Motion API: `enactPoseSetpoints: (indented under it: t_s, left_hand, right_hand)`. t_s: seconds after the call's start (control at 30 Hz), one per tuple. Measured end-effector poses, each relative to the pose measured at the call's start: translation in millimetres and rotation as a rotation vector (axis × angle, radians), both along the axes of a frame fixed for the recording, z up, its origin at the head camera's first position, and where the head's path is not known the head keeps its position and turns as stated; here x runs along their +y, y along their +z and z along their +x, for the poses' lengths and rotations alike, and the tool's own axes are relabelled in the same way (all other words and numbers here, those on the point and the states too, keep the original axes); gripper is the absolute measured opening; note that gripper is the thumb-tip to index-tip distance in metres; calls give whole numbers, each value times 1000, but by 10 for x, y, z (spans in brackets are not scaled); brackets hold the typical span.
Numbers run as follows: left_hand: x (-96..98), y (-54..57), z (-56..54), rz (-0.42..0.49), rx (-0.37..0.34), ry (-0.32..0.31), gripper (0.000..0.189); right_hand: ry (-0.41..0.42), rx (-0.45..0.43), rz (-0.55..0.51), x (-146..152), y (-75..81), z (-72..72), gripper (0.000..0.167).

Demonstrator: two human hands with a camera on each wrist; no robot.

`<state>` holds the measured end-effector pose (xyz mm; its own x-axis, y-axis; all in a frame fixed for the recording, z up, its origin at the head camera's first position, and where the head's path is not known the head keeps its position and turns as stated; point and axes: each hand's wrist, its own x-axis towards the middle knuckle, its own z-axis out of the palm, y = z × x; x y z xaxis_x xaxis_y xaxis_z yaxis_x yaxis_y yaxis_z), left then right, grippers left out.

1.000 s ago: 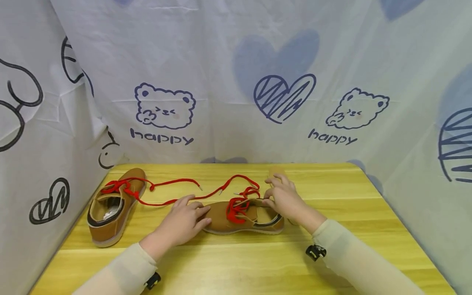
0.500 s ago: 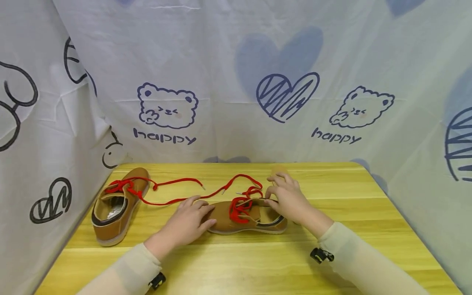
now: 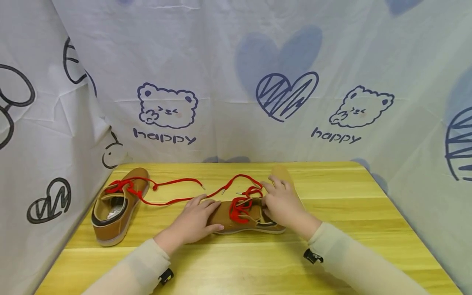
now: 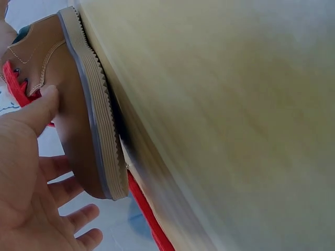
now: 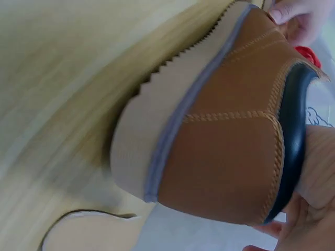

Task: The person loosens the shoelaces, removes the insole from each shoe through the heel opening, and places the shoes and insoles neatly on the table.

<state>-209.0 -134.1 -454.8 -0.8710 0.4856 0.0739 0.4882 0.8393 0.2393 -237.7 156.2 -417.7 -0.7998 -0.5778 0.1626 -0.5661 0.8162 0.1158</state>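
Note:
A brown lace-up shoe [image 3: 225, 217] lies lengthwise before me, toe to the left, its red laces [image 3: 239, 211] bunched over the tongue. My left hand [image 3: 195, 219] grips the toe, thumb on the near side and fingers on the far side. In the left wrist view the thumb [image 4: 44, 107] presses the brown upper near the laces. My right hand [image 3: 285, 205] holds the shoe at its opening, partly covering it. The right wrist view shows that hand at the dark padded collar [image 5: 293, 141] by the heel, with some fingers hidden behind it.
A matching shoe [image 3: 119, 229] stands at the table's left, its long red lace [image 3: 166, 203] trailing across toward the gripped shoe. Behind my right hand lies a tan insole [image 3: 281, 172]. A printed white cloth [image 3: 228, 82] hangs behind the wooden table [image 3: 236, 266].
My left hand has slid right onto the toe, its thumb further along the near side. My right hand has shifted slightly left over the opening, uncovering more of the insole.

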Motion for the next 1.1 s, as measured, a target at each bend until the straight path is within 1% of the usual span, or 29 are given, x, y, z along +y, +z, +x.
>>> enactPoseSetpoints:
  t_s: [0.07,0.13,0.33,0.4,0.5,0.57,0.67,0.73,0.83,0.97,1.1]
  left_hand:
    - [9,-14,-14,2,-4,7,78]
    - [17,-12,-21,2,-6,15,78]
    - [25,26,-22,11,-10,23,77]
    - [26,29,-20,11,-16,26,77]
    - [32,29,-19,8,-18,28,76]
    - [40,33,-20,9,-20,27,76]
    - [50,36,-19,22,-22,20,75]
    - [54,36,-22,32,-24,21,74]
    - [53,24,-30,39,-23,31,73]
    - [51,21,-37,46,-31,41,74]
    - [61,28,-39,48,-38,41,74]
  right_hand:
    - [-8,15,42,-10,-25,2,14]
    - [-16,23,65,-24,-47,1,14]
    - [-42,-4,105,-84,-66,0,7]
    - [-44,-19,92,-98,-64,-3,6]
    - [-35,-66,24,-94,-64,-21,15]
    - [-27,-139,-57,-69,-59,-49,24]
    - [-7,-286,-196,-8,-54,-104,31]
    - [15,-391,-292,38,-44,-145,29]
    - [39,-538,-402,92,-33,-200,24]
    - [47,-684,-518,135,-54,-264,22]
    - [32,-814,-670,163,-96,-305,21]
